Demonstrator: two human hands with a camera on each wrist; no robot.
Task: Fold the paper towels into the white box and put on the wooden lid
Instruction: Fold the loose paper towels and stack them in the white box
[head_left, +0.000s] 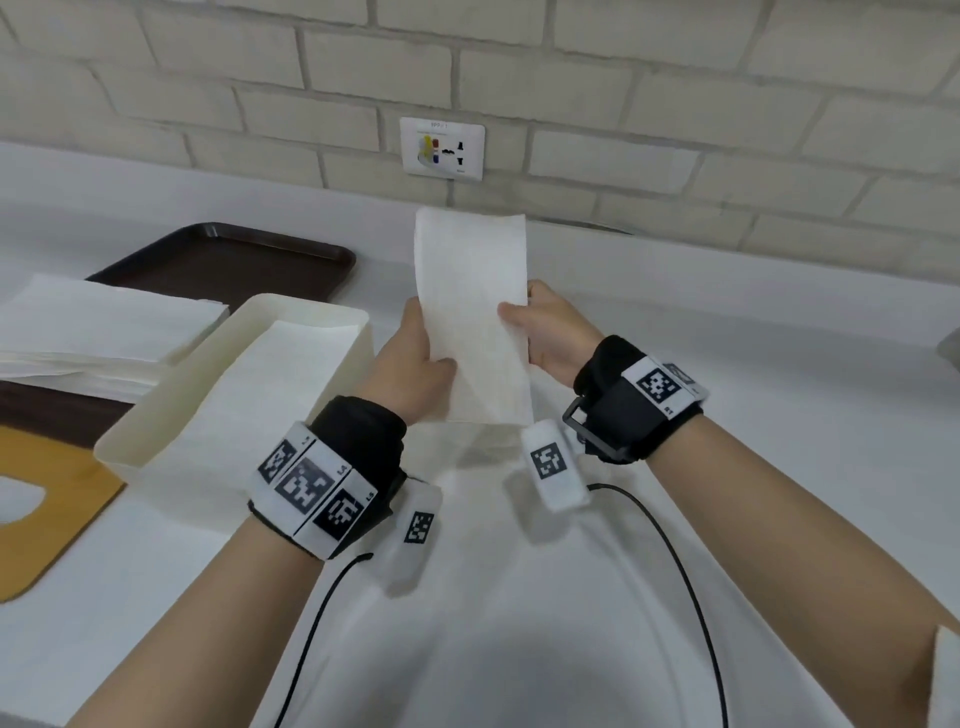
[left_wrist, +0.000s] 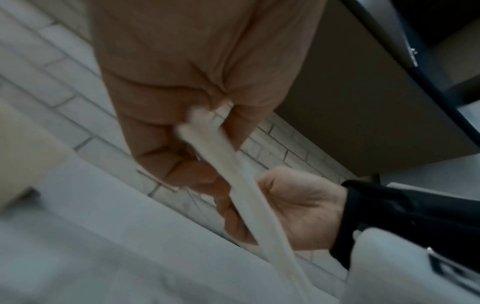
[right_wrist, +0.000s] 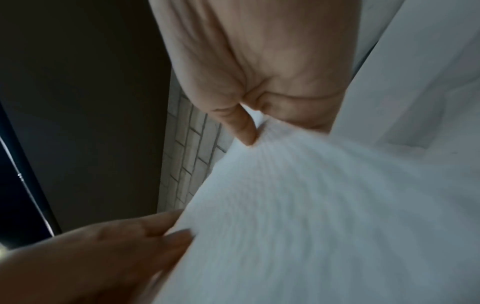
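On the far left of the white counter (head_left: 727, 322) I see the wooden lid (head_left: 52, 499), a brown tray (head_left: 234, 260), a stack of paper towels (head_left: 93, 332), then the white box (head_left: 156, 441) with one towel inside. Next, my left hand (head_left: 415, 358) and right hand (head_left: 550, 332) both pinch a folded paper towel (head_left: 478, 312) in the air. Behind it stands a pale brick wall (head_left: 675, 78) with a socket (head_left: 442, 148).

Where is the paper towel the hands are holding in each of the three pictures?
Head: the paper towel stands upright at centre, pinched between the left hand and right hand.
Left wrist: seen edge-on as a thin white strip down the middle.
Right wrist: a blurred white sheet filling the lower right.
Shared landmark: the brick wall.
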